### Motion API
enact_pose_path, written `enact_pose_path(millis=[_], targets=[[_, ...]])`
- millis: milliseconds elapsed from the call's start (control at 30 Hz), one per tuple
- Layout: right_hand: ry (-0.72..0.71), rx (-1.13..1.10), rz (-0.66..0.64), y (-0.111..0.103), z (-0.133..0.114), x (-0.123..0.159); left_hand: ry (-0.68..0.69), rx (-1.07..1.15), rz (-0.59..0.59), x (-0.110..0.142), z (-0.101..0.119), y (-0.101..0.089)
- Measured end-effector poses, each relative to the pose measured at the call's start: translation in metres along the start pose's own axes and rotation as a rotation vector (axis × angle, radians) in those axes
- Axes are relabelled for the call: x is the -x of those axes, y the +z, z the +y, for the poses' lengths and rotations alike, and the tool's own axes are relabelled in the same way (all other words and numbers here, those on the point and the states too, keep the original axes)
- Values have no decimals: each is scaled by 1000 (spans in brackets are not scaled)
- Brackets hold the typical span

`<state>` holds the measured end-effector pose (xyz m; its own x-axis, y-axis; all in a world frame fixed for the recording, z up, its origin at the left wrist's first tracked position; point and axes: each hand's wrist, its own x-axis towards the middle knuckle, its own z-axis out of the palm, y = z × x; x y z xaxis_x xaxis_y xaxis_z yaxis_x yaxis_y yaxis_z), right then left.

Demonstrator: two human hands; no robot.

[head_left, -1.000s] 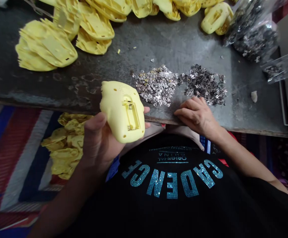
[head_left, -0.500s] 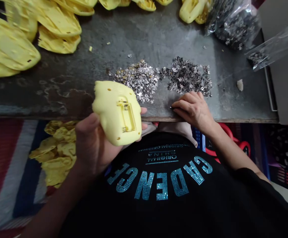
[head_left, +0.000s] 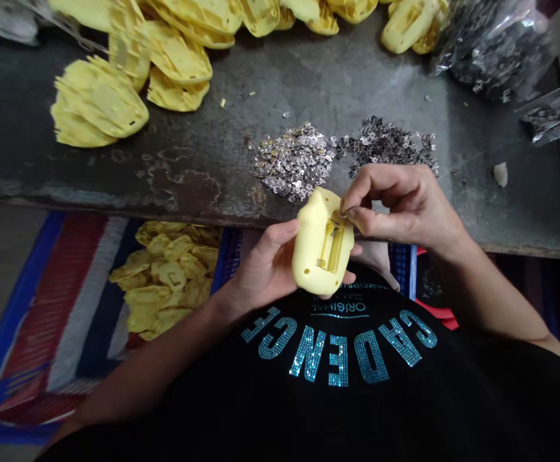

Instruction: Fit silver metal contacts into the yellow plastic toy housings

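My left hand (head_left: 266, 266) is wrapped round a yellow plastic shell (head_left: 322, 244) with a rectangular recess facing up, held over my lap just off the table's front edge. My right hand (head_left: 400, 204) is closed in a pinch on a small metal clip (head_left: 345, 209) at the top end of that recess. Just beyond the hands, two piles of small metal clips lie on the table: a silvery pile (head_left: 293, 160) and a darker pile (head_left: 388, 145).
The dark metal table (head_left: 174, 160) carries stacks of yellow shells (head_left: 99, 109) at the left and along the back. Clear bags of metal parts (head_left: 494, 48) lie at the back right. More yellow shells (head_left: 171, 276) sit in a heap on the striped mat below.
My right hand left the table edge by the darker pile and came to the shell with a clip pinched. My left hand brought the shell rightward and turned it more upright.
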<state>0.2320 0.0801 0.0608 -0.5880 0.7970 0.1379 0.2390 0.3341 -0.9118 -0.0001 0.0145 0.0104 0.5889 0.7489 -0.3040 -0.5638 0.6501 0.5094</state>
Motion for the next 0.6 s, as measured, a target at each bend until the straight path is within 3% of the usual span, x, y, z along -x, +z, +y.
enact_pose_path(millis=[167,333,600], targets=[[15,237,-80,-5,-14,-8,-19,1,4,-3,-2,0],[-21,305,-131,-5,-21,-12,-94,-11,-44,-3,1,-4],[-60,373,-62,-3,-19,-6,-115,29,-75,-5,2,-7]])
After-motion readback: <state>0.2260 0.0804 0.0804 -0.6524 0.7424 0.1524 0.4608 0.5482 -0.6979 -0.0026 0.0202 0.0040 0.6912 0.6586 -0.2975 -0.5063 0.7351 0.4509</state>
